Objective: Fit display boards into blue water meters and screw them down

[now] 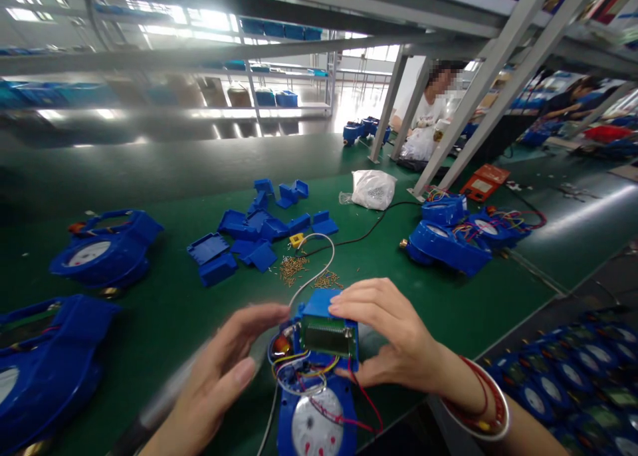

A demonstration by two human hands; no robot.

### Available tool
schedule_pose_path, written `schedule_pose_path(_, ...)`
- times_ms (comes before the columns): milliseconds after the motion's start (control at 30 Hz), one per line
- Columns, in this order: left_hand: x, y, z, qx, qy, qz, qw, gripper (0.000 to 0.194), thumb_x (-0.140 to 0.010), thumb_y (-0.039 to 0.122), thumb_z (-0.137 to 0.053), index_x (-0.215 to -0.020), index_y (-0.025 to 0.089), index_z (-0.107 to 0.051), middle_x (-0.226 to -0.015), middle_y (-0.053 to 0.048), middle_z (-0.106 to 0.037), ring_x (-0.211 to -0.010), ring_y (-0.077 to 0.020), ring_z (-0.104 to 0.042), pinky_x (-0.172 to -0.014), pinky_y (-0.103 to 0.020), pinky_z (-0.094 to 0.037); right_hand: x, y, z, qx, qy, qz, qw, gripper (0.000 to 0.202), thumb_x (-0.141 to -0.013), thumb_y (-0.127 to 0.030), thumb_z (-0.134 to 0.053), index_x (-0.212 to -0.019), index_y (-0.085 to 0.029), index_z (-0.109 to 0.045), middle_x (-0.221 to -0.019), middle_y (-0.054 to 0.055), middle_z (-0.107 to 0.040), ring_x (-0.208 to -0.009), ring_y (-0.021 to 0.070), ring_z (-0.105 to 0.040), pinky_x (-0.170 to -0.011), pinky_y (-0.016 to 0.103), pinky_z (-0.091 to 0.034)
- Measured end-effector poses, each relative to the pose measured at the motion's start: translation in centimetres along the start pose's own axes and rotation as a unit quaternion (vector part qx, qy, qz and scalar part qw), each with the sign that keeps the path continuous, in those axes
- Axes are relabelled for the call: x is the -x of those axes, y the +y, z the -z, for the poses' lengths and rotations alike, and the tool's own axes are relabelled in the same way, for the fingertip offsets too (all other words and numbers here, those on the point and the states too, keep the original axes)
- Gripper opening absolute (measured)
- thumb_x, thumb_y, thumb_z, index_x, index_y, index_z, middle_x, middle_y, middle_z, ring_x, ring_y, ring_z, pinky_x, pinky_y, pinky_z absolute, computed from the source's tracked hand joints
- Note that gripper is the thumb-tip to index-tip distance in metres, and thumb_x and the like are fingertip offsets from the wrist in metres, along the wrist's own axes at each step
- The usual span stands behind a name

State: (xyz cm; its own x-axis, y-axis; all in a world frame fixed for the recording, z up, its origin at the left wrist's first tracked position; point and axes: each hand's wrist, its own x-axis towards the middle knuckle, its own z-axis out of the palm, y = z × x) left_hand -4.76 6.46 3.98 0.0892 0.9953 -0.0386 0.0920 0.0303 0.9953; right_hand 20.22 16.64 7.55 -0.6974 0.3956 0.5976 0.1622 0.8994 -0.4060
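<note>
In front of me lies a blue water meter [288, 416] with a white dial, loose coloured wires and a green circuit board with a display [329, 336]. My right hand [393, 330] grips the upper housing from the right, fingers on the blue cover piece [321, 302] and thumb low at the side. My left hand [224, 369] is at the meter's left, thumb and fingers apart, fingertips close to its edge; whether they touch it I cannot tell. Behind the left wrist lies a blurred silver and black rod-like tool [167, 393]. A grey cable [333, 246] loops beside the meter.
Blue plastic covers [256, 227], small brass screws [292, 268] and a yellow piece [296, 240] lie ahead. More meters stand left [109, 246] and right [448, 246]. A white plastic bag [373, 189] sits near metal shelf posts [468, 104]. A person [428, 110] works beyond.
</note>
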Motion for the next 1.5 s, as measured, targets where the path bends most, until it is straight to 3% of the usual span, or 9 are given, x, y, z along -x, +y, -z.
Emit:
schedule_pose_path(100,0.4,0.5,-0.8,-0.061,0.081,0.031,0.994,0.029,-0.090,0.043,-0.045,-0.112,0.027,-0.053,-0.123,-0.002,-0.058,-0.119,-0.0210,-0.049,-0.097,-0.026,-0.042,-0.3,-0.5,0.5,0.093,0.009,0.044,0.995,0.049,-0.078,-0.039,-0.070,-0.120,-0.020,-0.052,-0.113,0.004,-0.067,-0.109,0.0211,-0.055,-0.087,0.036,-0.038)
schedule_pose_path(267,0.4,1.2,-2.4,-0.029,0.062,0.070,0.995,0.037,-0.090,0.050,-0.038,-0.116,0.025,-0.046,-0.115,-0.005,-0.063,-0.112,-0.0216,-0.055,-0.091,-0.029,-0.046,0.5,-0.7,-0.3,0.164,0.018,0.065,0.984,0.048,-0.087,-0.037,-0.060,-0.131,-0.024,-0.046,-0.115,0.003,-0.067,-0.115,0.0232,-0.052,-0.092,0.040,-0.033)
schedule_pose_path(467,-0.2,3.0,-3.2,-0.127,0.071,0.094,0.985,0.034,-0.087,0.050,-0.046,-0.074,0.021,-0.059,-0.075,0.000,-0.066,-0.073,-0.0163,-0.060,-0.067,-0.022,-0.045,1.1,-1.1,-1.6,0.165,0.091,0.073,0.979,0.040,-0.085,-0.024,-0.061,-0.124,-0.023,-0.053,-0.117,0.006,-0.062,-0.118,0.0224,-0.046,-0.100,0.038,-0.032)
schedule_pose_path(633,0.2,3.1,-3.4,-0.123,0.098,0.066,0.985,0.032,-0.086,0.047,-0.050,-0.078,0.022,-0.068,-0.078,0.000,-0.069,-0.078,-0.0180,-0.061,-0.071,-0.022,-0.046,1.6,-1.9,-2.9,-0.019,0.086,-0.131,0.987,0.066,-0.082,-0.012,-0.057,-0.141,-0.029,-0.031,-0.141,0.010,-0.036,-0.126,0.0251,-0.041,-0.103,0.042,-0.039)
schedule_pose_path(800,0.7,2.7,-3.6,-0.123,0.155,0.050,0.979,0.029,-0.084,0.046,-0.054,-0.083,0.021,-0.069,-0.074,-0.001,-0.068,-0.073,-0.0178,-0.060,-0.066,-0.021,-0.047,1.6,-2.2,-3.2,-0.455,0.018,-0.311,0.834,0.068,-0.086,-0.029,-0.057,-0.143,-0.021,-0.020,-0.136,0.014,-0.045,-0.124,0.0219,-0.048,-0.107,0.041,-0.037)
schedule_pose_path(967,0.8,2.9,-4.0,-0.123,0.159,0.046,0.978,0.028,-0.083,0.047,-0.055,-0.081,0.021,-0.066,-0.077,-0.001,-0.067,-0.076,-0.0180,-0.060,-0.067,-0.021,-0.047,0.0,-2.8,-4.2,-0.570,0.060,-0.347,0.742,0.073,-0.070,-0.041,-0.075,-0.130,-0.020,-0.040,-0.113,0.011,-0.064,-0.095,0.0212,-0.066,-0.089,0.039,-0.051)
schedule_pose_path(1100,0.7,3.4,-3.7,-0.172,0.130,0.059,0.975,0.037,-0.083,0.051,-0.051,-0.065,0.021,-0.062,-0.066,-0.001,-0.062,-0.067,-0.0173,-0.056,-0.062,-0.022,-0.044,-0.9,-3.6,-4.6,-0.434,0.082,-0.357,0.823,0.021,-0.080,-0.032,-0.066,-0.094,-0.017,-0.066,-0.087,0.003,-0.071,-0.077,0.0161,-0.065,-0.072,0.028,-0.053)
schedule_pose_path(1200,0.5,3.7,-3.1,-0.132,0.100,0.107,0.980,0.050,-0.087,0.056,-0.039,-0.064,0.020,-0.064,-0.070,-0.004,-0.065,-0.076,-0.0206,-0.059,-0.070,-0.025,-0.045,-0.9,-3.9,-4.3,-0.303,0.095,-0.332,0.888,0.012,-0.082,-0.025,-0.064,-0.089,-0.018,-0.069,-0.081,0.000,-0.070,-0.073,0.0141,-0.064,-0.067,0.025,-0.051)
schedule_pose_path(1500,-0.2,4.1,-2.9,0.097,0.018,0.184,0.978,0.045,-0.087,0.046,-0.050,-0.055,0.016,-0.062,-0.053,-0.003,-0.062,-0.060,-0.0140,-0.055,-0.066,-0.024,-0.041,-1.4,-3.8,-3.2,-0.197,0.045,-0.283,0.938,0.012,-0.084,-0.025,-0.061,-0.084,-0.016,-0.069,-0.072,0.001,-0.068,-0.061,0.0121,-0.060,-0.058,0.023,-0.046)
